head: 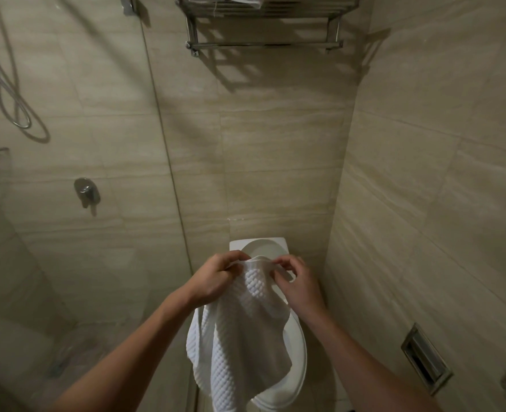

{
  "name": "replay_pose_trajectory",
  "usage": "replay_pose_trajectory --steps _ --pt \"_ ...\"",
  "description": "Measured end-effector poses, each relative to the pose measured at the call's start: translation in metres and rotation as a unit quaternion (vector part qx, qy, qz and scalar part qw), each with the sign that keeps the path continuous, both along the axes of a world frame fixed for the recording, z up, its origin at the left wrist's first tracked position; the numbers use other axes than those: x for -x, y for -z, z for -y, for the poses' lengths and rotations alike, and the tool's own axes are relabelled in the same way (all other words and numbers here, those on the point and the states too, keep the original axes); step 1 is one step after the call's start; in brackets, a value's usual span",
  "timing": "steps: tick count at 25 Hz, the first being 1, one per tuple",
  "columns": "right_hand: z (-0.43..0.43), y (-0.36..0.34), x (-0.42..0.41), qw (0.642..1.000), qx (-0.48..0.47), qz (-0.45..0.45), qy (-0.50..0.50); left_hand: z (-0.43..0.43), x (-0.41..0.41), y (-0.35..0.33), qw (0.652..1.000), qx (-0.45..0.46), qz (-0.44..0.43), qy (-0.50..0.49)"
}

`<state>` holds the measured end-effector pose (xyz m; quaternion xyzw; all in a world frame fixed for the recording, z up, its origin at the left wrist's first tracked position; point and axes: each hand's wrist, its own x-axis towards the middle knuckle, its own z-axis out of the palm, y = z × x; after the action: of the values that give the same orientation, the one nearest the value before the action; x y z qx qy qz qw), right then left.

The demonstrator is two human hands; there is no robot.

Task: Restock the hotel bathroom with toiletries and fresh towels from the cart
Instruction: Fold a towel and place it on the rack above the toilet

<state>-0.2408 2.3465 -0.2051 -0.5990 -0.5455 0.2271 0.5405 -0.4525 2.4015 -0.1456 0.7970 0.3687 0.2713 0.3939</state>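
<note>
The white towel [239,337] hangs over the toilet [297,355], its top edge bunched between the 2 hands. The left hand [216,278] pinches its left part and the right hand [300,285] its right part, fingers curled. A wall rack [263,44] is mounted far above.

The walls [275,144] are beige tile. A chrome towel rack [265,44] mounts at 12 o'clock. Glass shower screen [164,150], shower hose [14,99] and mixer valve [85,190] occupy 9 to 11 o'clock. A white toilet [297,352] sits at 6 o'clock.
</note>
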Motion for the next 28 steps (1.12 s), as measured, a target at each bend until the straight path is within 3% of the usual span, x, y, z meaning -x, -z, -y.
replay_pose_trajectory --steps 12,19,24,28 --pt "-0.004 0.005 0.007 0.998 0.051 -0.017 -0.015 0.003 0.01 -0.001 1.0 -0.014 -0.018 -0.008" --pt "-0.012 0.0 0.006 0.973 0.14 -0.155 -0.103 0.003 0.01 -0.005 0.999 -0.037 -0.022 0.011" --pt "-0.012 0.007 0.011 0.962 0.194 -0.143 -0.124 0.0 0.013 -0.004 0.998 -0.05 -0.031 0.001" --pt "-0.012 0.003 0.011 0.979 0.171 -0.075 -0.084 0.0 0.018 0.0 0.999 -0.034 -0.019 -0.022"
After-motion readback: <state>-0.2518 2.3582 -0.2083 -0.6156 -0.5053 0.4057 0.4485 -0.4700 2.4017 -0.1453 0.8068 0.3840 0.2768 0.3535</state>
